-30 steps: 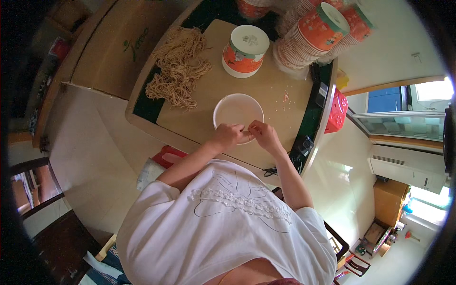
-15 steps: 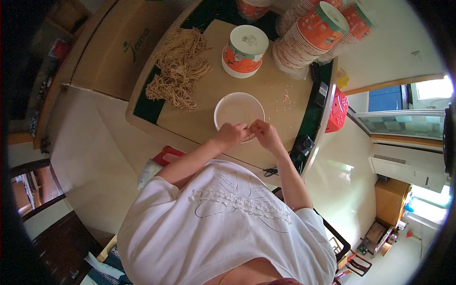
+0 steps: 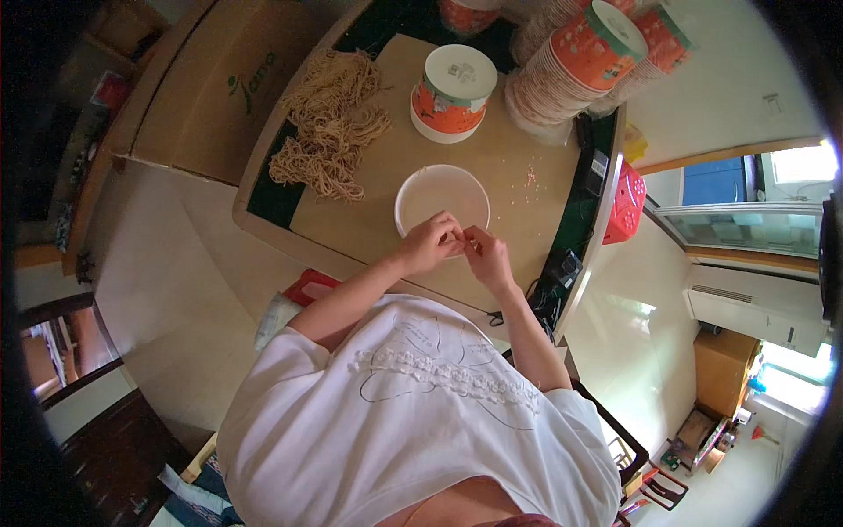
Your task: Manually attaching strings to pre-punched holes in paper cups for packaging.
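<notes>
A round white paper tub (image 3: 399,195) stands with its mouth up near the table's front edge. Over its near rim my left hand (image 3: 430,243) and my right hand (image 3: 486,255) meet, fingertips pinched together. Whatever lies between the fingers is too small or hidden to name. At the tub's far rim a short bit of tan string seems to show. Farther left lies a tangled heap of tan cord (image 3: 330,132). Straight beyond the tub, an orange-and-white paper tub (image 3: 450,112) sits upside down, its pale base upward.
Tall nested stacks of orange paper tubs (image 3: 580,66) lean at the back right. Pinkish crumbs (image 3: 530,178) are scattered on the brown table sheet (image 3: 351,230). A black device (image 3: 594,171) and cables line the right edge, beside a red basket (image 3: 625,204). Left stands a big cardboard box (image 3: 211,105).
Both hands have shifted slightly, the left rising a little and the right dropping a little. Their fingertips stay together at the near rim, and the white tub looks tilted slightly differently.
</notes>
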Tool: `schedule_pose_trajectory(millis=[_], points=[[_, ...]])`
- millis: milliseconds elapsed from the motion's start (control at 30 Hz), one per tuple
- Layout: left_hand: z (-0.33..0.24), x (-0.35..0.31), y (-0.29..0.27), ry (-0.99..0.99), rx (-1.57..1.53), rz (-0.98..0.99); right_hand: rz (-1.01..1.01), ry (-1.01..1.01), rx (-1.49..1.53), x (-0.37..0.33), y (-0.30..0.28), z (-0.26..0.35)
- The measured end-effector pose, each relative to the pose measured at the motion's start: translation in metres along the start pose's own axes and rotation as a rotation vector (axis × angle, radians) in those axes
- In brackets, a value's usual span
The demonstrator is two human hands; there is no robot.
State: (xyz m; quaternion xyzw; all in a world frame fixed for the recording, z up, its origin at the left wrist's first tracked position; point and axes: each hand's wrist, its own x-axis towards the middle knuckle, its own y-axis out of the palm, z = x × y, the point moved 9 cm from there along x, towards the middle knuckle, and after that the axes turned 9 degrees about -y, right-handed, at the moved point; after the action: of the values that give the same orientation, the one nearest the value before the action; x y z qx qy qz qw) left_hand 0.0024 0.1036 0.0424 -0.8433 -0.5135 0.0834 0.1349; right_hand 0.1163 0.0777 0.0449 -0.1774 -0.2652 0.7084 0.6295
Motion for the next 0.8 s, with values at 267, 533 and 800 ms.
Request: schedule_pose_trajectory(millis=[267,533,800], points=[[0.069,-0.002,0.028,-0.687,-0.578,0.289,-0.279,0.074,0.126,-0.015,-0.003,-0.003],[0.069,-0.009,0.017,-0.840,-0.651,0.184,-0.326,0.080,0.122,-0.015,-0.004,0.013],[0.067,-0.013,0.016,-0.869,-0.634,0.182,-0.332,0.072,0.141,-0.017,0.002,0.010]])
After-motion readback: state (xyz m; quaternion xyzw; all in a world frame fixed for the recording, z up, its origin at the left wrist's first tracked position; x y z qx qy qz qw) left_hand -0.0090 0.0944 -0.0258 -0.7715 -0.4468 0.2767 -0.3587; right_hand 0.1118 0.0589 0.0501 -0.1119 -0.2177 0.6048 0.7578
